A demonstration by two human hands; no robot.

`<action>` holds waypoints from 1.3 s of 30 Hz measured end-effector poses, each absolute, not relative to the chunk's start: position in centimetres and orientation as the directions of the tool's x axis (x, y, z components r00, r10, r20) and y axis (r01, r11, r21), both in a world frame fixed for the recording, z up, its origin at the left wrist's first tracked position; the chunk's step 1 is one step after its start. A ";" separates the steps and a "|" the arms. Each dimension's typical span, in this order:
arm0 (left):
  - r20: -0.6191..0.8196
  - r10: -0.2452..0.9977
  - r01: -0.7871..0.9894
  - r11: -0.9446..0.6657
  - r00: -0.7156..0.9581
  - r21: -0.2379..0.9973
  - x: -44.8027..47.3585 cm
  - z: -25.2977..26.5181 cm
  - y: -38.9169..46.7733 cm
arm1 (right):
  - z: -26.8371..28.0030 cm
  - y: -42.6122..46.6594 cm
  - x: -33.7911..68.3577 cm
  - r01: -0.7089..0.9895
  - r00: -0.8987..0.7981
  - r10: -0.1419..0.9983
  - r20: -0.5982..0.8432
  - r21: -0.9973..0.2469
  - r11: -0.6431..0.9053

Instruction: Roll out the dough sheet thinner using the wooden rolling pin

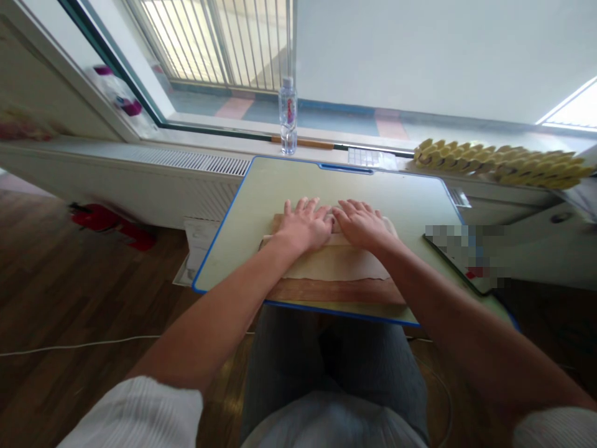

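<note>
My left hand lies palm down with its fingers spread on a thin cream sheet; whether this is cloth, paper or something else I cannot tell. Beside it, thumbs nearly meeting, my right hand rests the same way, fingers stretched out. Under the sheet is a reddish-brown wooden board, its near edge showing past the sheet's uneven border. The far part of the sheet is partly hidden by my hands. Everything sits on a pale, blue-edged small table in front of my legs.
A flat dark-edged item, partly blurred out, lies at the table's right. On the sill behind stand a clear water bottle and a yellow wavy foam piece. A radiator is beyond; a red fire extinguisher lies left.
</note>
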State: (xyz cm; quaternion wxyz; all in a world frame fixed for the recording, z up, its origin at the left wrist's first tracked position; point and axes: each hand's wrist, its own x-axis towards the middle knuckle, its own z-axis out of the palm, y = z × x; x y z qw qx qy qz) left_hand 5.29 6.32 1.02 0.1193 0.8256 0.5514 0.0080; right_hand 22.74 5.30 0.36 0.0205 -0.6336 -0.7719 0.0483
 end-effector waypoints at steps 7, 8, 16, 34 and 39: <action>-0.037 0.886 0.871 -0.445 0.462 0.209 4.9 0.9 2.0 | 0.4 1.8 22.7 0.990 -0.105 0.992 -0.071 -0.101 0.097; -0.041 0.894 0.879 -0.430 0.447 0.207 4.9 0.9 2.8 | 0.4 2.8 22.7 0.991 -0.084 0.993 -0.081 -0.113 0.075; -0.125 0.925 0.921 -0.331 0.360 0.206 5.2 1.4 6.7 | 0.7 7.0 22.6 0.988 -0.027 0.991 -0.128 -0.151 0.008; 0.027 0.918 0.900 -0.394 0.396 0.187 5.0 0.6 2.1 | 0.4 1.4 22.2 0.986 -0.064 0.998 -0.007 -0.152 0.062; 0.116 0.899 0.884 -0.436 0.421 0.170 4.8 0.4 -1.7 | 0.1 -2.7 22.1 0.981 -0.119 0.989 0.085 -0.145 0.131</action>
